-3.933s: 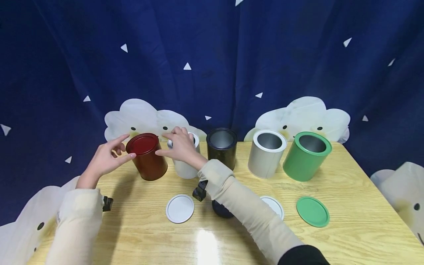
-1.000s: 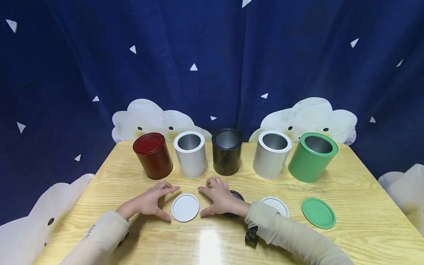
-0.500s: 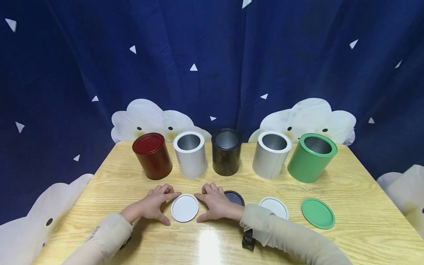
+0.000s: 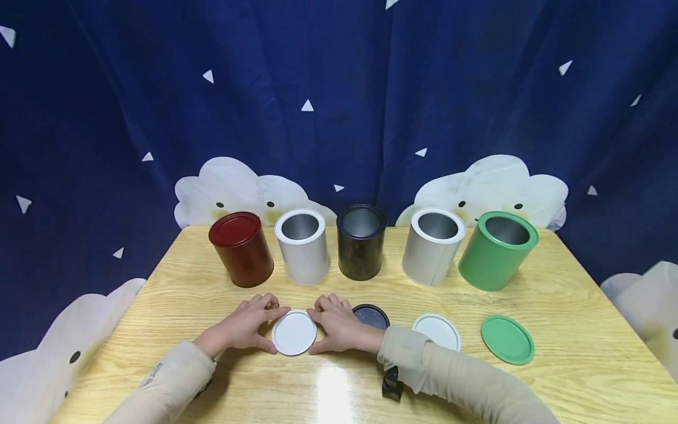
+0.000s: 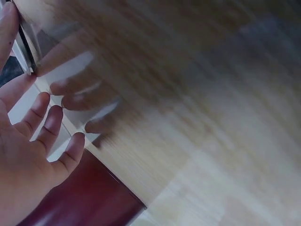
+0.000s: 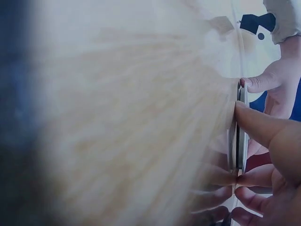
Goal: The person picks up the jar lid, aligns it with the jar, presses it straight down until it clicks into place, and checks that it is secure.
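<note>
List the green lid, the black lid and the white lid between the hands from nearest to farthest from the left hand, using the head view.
1. White lid: at the left hand, on its right.
2. Black lid: farther right, partly hidden by the right hand.
3. Green lid: at the far right.

Gap between left white lid and cans; rightward obstacle: black lid

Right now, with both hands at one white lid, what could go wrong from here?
The left hand and right hand hold the white lid by its rim, so it may slip if they lift unevenly. The right hand partly hides the black lid in the head view and might nudge it. Another white lid lies further right, so the two could be confused.
</note>
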